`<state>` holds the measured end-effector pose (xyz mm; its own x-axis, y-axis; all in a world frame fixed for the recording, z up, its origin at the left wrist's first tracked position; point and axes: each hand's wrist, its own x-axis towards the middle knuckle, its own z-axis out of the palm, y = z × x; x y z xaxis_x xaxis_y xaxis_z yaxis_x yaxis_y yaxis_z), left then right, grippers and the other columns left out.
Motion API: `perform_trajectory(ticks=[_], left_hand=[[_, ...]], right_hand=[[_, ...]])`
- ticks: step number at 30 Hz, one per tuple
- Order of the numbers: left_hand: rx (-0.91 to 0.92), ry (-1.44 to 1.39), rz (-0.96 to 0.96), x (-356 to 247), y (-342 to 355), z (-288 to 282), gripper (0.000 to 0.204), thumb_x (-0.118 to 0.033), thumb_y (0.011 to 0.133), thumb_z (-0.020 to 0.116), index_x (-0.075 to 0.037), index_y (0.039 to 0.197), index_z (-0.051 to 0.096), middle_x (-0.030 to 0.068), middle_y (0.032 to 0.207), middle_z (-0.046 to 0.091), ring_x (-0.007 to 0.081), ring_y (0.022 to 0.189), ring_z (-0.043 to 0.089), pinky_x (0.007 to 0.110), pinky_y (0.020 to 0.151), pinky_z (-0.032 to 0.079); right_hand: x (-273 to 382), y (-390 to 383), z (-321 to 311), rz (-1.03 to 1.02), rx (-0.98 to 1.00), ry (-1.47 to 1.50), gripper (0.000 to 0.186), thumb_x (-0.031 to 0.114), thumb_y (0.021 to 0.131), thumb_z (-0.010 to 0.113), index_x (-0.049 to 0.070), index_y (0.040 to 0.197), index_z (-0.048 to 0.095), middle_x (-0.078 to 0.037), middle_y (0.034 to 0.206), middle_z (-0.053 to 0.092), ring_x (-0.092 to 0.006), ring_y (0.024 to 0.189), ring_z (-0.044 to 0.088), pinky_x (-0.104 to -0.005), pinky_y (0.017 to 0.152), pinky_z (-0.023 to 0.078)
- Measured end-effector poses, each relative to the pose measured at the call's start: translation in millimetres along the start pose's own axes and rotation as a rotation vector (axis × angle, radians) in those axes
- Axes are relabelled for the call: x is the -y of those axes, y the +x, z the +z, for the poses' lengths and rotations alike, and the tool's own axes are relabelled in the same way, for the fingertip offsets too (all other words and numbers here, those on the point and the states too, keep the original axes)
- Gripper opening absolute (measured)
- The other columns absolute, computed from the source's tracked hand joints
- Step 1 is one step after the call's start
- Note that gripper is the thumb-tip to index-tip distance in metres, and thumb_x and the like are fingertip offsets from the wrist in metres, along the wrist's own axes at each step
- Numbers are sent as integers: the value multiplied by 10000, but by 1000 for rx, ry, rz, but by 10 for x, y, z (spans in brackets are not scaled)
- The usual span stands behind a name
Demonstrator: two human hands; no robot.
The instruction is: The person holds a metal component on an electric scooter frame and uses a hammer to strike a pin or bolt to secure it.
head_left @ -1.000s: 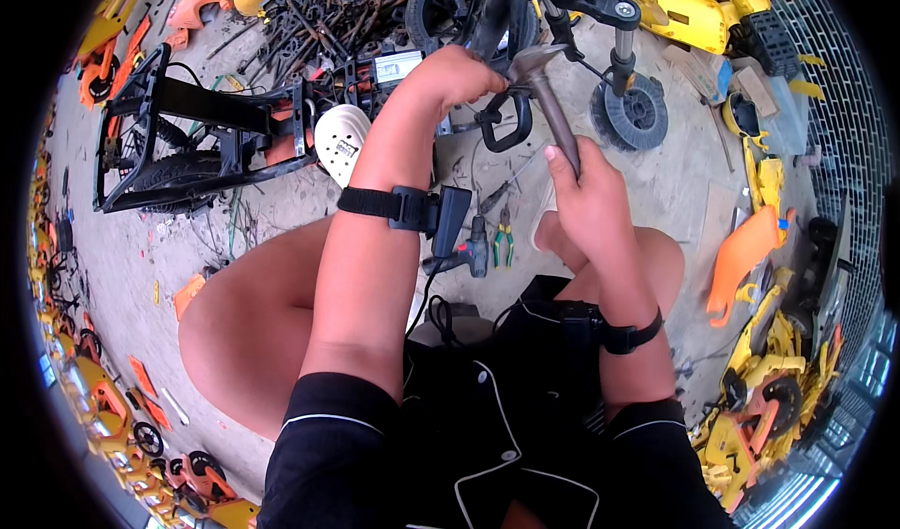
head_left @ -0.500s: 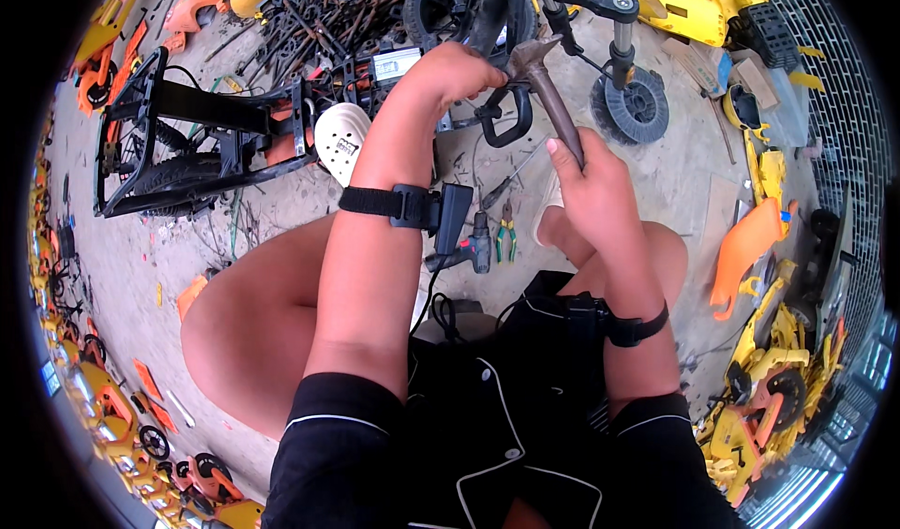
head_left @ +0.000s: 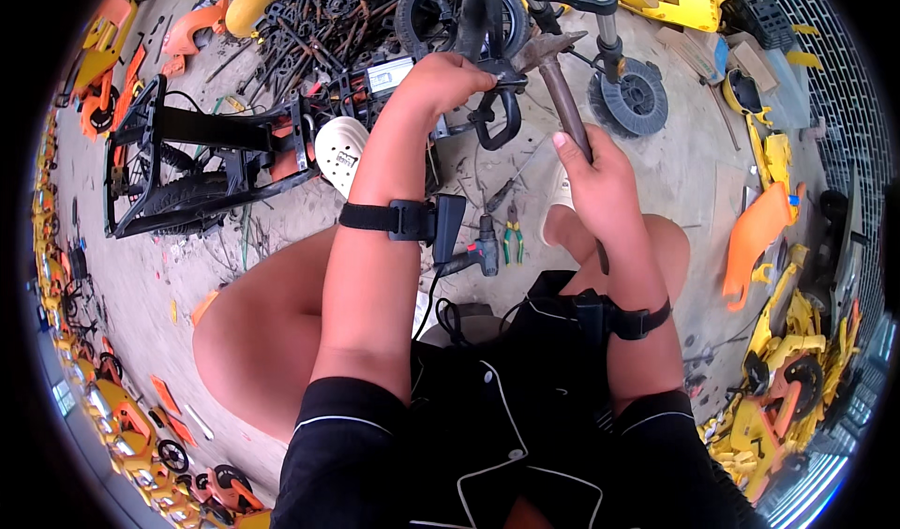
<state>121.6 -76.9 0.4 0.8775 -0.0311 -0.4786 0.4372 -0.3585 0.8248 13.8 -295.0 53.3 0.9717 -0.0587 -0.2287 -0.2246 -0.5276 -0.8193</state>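
Observation:
My right hand (head_left: 600, 168) is closed round the brown handle of a hammer (head_left: 568, 107). The hammer's metal head is up by a black looped bracket (head_left: 502, 121) on the dark frame; whether the two touch I cannot tell. On the other side of the bracket, my left hand (head_left: 448, 83) is closed with its fingertips at the bracket's top. What those fingers pinch is mostly hidden. Above both hands rises a black fork (head_left: 483, 13) with a shock absorber (head_left: 608, 46) at its right.
On the floor between my legs lie a power drill (head_left: 478, 252), green-handled pliers (head_left: 513, 235) and a screwdriver (head_left: 502, 194). A black vehicle frame (head_left: 211, 130) stands at left. Behind it is a heap of rusty metal rods (head_left: 323, 13). A grey spool-like wheel (head_left: 630, 98) and orange panel (head_left: 755, 234) lie right.
The hammer head has shifted slightly to the right of the bracket, and the handle's lower end now shows below my right hand. My left hand stays at the bracket.

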Motion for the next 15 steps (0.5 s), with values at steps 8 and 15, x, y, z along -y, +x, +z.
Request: perform_trajectory(ticks=[8,15], left_hand=[[57,-203,-103,36,75,103,224,-295,839,819,-96,909,741,-45,723,590,67,626,470,246,548,348],[97,-281,-101,50,86,98,142,-224,860,810,-110,863,725,-69,706,584,46,610,463,231,517,316]], right_hand=[[-19,-11,-18,-7,-5,-25,342,319,999,655,9,1142,635,-99,696,603,-175,605,548,-355,584,459],[-26,27,55,-114,-19,-193,321,326,1000,630,11,1054,598,-218,713,630,-395,642,629,-458,600,474]])
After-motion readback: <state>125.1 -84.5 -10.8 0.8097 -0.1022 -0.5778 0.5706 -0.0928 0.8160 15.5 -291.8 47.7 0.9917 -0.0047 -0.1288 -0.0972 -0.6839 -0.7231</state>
